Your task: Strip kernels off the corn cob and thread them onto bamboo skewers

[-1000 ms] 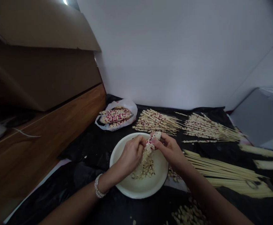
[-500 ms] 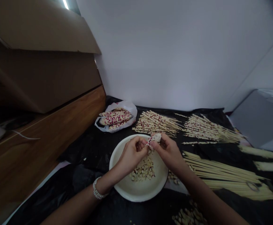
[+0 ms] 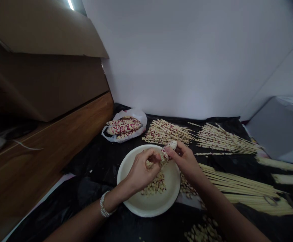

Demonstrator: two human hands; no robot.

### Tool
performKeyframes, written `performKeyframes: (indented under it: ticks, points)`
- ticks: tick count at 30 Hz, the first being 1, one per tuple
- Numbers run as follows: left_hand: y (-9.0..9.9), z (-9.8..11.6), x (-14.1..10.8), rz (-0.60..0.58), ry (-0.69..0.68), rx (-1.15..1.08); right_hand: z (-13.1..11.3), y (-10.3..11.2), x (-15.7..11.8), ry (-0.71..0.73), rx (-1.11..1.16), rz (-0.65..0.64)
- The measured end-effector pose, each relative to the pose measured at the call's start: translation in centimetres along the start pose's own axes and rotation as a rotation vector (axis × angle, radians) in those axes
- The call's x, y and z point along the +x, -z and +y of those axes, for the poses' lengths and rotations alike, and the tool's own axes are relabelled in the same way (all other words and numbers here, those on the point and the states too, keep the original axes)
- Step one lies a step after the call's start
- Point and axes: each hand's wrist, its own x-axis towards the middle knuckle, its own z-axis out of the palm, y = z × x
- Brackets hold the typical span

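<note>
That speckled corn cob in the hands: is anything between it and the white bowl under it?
Nothing visible. The red-and-white speckled corn cob, gripped by the left hand and right hand, hangs over the round white bowl, where loose pale kernels lie.

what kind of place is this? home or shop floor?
Probably a home or small informal food-prep spot, not a factory. Work is on a black plastic sheet on the floor by a bare wall, with cardboard boxes, piled skewers and a bowl of kernels.
</note>
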Motion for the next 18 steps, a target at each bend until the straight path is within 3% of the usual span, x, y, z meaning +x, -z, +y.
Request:
performKeyframes:
  ticks: [6, 15, 18]
  points:
    - [-0.37, 0.41, 0.04, 0.096, -0.077, 0.136, 0.03, -0.21, -0.02, 0.012, -0.001, -0.006]
    - [-0.30, -0.18, -0.45, 0.068, -0.365, 0.452, 0.64, -0.47, -0.23, 0.003, -0.008, -0.001]
    - [-0.49, -0.21, -0.56, 0.058, -0.333, 0.524, 0.38, -0.66, -0.48, 0.003, 0.000, -0.004]
